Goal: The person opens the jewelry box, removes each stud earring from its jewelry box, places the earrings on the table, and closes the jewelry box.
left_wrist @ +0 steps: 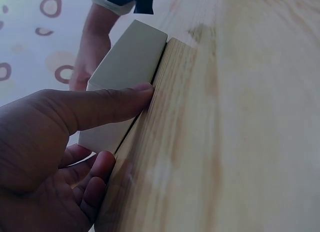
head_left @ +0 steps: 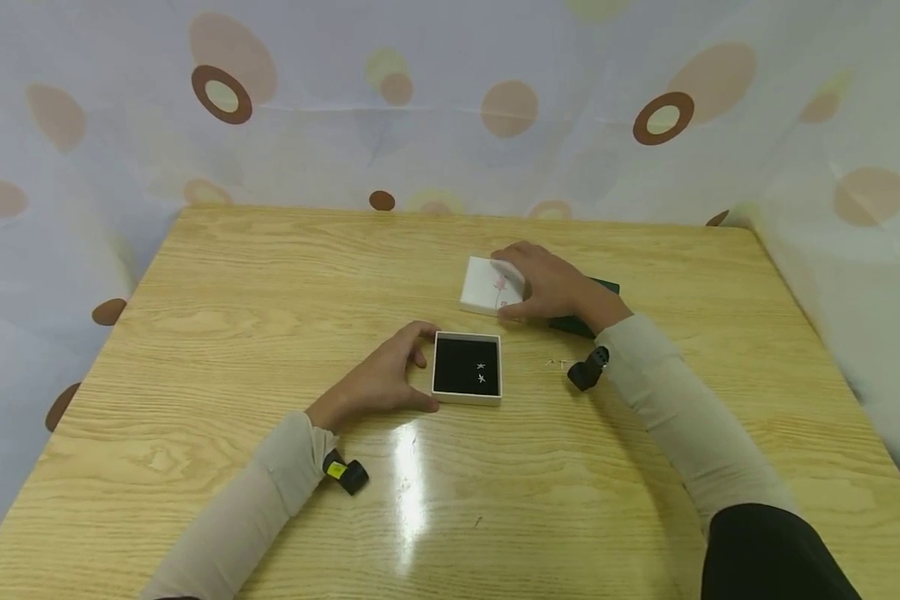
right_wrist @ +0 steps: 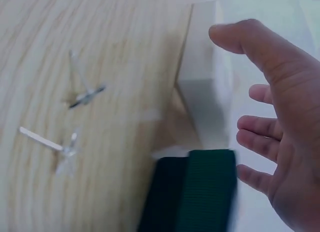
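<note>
My left hand (head_left: 378,375) holds a small white jewelry box (head_left: 467,399) by its left side, thumb at the near corner and a finger at the far one. In the left wrist view the thumb lies along the box wall (left_wrist: 132,54). Two star-shaped earrings (head_left: 482,372) sit on its black insert. My right hand (head_left: 547,283) is spread over the right part of a white lid (head_left: 483,283) printed with a pink flower. Its thumb is at the lid's edge in the right wrist view, the other fingers standing apart; firm contact is unclear.
A dark green ribbed object (right_wrist: 210,192) lies partly hidden under the right forearm. Two loose silver stud earrings (right_wrist: 65,151) rest on the wooden table (head_left: 255,283), near the right wrist camera (head_left: 588,369). A patterned cloth (head_left: 442,108) hangs behind the table.
</note>
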Demonstrator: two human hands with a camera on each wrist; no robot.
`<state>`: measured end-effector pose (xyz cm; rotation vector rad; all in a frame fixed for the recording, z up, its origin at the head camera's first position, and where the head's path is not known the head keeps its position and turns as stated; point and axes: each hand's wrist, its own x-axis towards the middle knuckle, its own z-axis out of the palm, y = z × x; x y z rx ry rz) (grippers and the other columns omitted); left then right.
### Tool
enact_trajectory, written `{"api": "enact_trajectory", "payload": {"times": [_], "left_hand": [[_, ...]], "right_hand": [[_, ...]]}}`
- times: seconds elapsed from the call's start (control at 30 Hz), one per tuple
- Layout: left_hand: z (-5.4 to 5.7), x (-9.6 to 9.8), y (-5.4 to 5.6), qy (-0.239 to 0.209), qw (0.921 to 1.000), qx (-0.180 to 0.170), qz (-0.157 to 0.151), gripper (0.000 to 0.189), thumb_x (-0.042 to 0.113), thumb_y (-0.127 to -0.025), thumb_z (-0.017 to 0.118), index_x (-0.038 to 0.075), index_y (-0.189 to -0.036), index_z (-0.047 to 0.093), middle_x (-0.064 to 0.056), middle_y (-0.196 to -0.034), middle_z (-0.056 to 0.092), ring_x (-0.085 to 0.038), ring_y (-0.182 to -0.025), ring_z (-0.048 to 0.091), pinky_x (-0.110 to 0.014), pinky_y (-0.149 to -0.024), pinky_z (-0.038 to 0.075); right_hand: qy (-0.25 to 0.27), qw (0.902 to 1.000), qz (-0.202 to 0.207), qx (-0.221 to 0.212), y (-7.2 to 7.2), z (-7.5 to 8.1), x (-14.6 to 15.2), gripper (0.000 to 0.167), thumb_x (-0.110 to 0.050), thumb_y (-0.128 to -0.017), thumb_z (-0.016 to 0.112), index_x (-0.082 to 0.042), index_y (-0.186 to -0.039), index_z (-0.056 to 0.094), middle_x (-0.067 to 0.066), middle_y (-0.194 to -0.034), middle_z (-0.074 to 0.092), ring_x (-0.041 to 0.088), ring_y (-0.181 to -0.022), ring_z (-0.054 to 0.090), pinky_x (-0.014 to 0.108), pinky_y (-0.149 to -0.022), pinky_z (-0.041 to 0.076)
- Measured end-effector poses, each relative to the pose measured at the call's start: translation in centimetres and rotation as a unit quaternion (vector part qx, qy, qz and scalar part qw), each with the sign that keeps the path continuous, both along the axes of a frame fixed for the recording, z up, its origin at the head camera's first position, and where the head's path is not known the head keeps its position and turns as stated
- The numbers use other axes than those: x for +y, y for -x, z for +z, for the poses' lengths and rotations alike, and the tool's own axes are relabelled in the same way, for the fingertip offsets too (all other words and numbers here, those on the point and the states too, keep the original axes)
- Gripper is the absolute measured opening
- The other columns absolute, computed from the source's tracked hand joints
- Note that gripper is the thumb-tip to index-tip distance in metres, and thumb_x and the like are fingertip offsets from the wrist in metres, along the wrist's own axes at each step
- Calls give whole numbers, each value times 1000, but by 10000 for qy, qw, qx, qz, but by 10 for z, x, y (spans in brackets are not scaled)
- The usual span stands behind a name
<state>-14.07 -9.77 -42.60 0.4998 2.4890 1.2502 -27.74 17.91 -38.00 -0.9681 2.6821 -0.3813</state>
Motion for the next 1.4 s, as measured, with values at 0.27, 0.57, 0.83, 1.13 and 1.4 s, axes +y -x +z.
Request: {"api": "enact_trajectory", "payload": {"times": [0.27, 0.57, 0.83, 1.13, 1.4], "left_hand": [[-1, -2, 0, -68, 10000, 26, 33, 96, 17, -65, 93, 15, -145, 39, -8, -112, 56, -20, -102, 53, -33, -88, 44], [1, -3, 0, -95, 9999, -21, 62, 96, 17, -65, 93, 16, -144, 39, -8, -110, 56, -20, -102, 52, -34, -88, 43], [2, -3, -1, -172, 9998, 17, 32, 96, 16, -64, 94, 15, -144, 40, -8, -112, 56, -21, -102, 52, -33, -88, 43], [0, -3, 1, -176, 9998, 69, -50, 96, 16, -65, 94, 14, -144, 39, -8, -117, 55, -20, -103, 52, -32, -87, 43], [0, -4, 1, -143, 9999, 30, -17, 97, 15, -65, 94, 14, -145, 39, -8, -118, 55, -21, -103, 52, -33, -87, 43]], "right_hand": [[435, 9970, 277, 575, -20, 20, -6, 67, -33, -87, 76, -10, -144, 50, 18, -152, 42, 39, -140, 39, 60, -113, 33], [740, 9890, 781, 1013, -53, 24, -15, 46, -29, -88, 74, -10, -129, 63, 15, -138, 54, 34, -122, 54, 53, -100, 45], [1061, 9785, 1145, 1352, -75, 19, -17, 20, -22, -88, 74, -10, -105, 71, 13, -119, 61, 31, -106, 58, 49, -92, 47], [673, 9815, 975, 1504, -93, 9, -25, 6, -23, -88, 76, -18, -91, 74, 14, -134, 59, 35, -126, 54, 58, -105, 41], [480, 9845, 802, 1485, -97, -1, -29, 4, -25, -87, 76, -21, -87, 75, 13, -146, 52, 36, -135, 47, 59, -113, 32]]}}
